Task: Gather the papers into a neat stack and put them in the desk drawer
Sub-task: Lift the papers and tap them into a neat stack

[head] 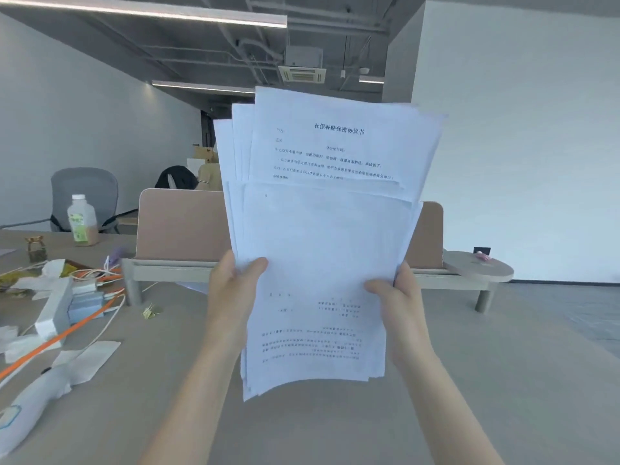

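Both hands up: the left hand point(235, 290) and right hand point(399, 297) grip the papers point(322, 243) by their side edges, upright above the desk point(335, 424). Sheets are uneven, tops staggered. A bottle point(82, 220) and orange cable point(60, 337) sit far left.

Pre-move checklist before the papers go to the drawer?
1. Both hands on the papers: ok, left hand and right hand each grip a side edge.
2. Sheet edges squared: not ok, top and side edges fan out and the front sheet sits lower.
3. Stack lifted off the desk: ok.
4. Loose sheets left behind: cannot tell, the stack hides the desk behind it.
5. Drawer located and open: cannot tell, no drawer in view.
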Available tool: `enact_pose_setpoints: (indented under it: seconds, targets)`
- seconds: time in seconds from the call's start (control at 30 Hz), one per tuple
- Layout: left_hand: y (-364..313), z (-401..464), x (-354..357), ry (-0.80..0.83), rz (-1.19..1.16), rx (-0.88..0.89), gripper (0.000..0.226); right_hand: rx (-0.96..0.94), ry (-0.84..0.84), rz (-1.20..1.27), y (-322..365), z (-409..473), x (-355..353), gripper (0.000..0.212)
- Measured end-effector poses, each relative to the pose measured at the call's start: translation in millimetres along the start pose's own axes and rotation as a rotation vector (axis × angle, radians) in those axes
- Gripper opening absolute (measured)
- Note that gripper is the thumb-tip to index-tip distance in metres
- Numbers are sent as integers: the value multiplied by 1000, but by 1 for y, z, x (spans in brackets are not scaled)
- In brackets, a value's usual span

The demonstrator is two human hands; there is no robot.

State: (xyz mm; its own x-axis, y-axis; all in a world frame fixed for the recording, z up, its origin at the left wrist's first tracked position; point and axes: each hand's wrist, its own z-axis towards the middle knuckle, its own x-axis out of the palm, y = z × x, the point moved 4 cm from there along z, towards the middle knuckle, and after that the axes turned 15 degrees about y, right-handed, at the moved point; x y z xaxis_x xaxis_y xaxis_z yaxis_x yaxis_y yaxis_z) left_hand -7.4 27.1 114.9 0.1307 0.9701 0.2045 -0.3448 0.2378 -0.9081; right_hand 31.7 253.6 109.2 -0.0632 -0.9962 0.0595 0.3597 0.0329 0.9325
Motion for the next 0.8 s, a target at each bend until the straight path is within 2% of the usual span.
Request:
enact_pose_setpoints:
  seconds: [0.17,0.3,0.47,0.8]
  targets:
    - [22,-1,13,-48,-77,10,10,-16,-18,-69,-5,1,-4,36]
    - [30,2,17,-68,-53,39,14,39,-29,-47,-19,4,-10,46]
    - [43,1,21,-54,-4,26,15,103,-14,24,-36,4,-15,43]
    - [43,6,15,53,50,5,18,104,57,22,-32,7,-30,40]
